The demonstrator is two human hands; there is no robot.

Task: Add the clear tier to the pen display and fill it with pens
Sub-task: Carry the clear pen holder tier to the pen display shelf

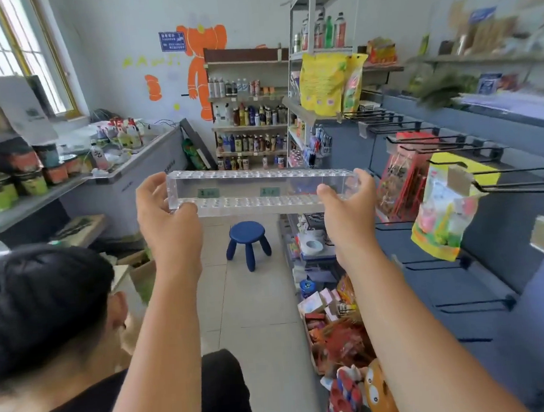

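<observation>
Clear tier (261, 189) held up in mid-air, level, lengthwise across the aisle, at arm's length. L hand (164, 210) clamped on its left end, thumb under, fingers curled over top. R hand (349, 197) clamped on right end, same grip. Rows of pen holes visible along top & front edge. Blue stool (248, 239) on floor below/behind. Second person's head (39, 305) at lower left. Snack bags (442, 213) hang on hooks at right.

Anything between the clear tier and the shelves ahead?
Nothing visible at its height. The left hand and right hand grip the clear tier by its ends; only a blue stool stands on the floor ahead.
</observation>
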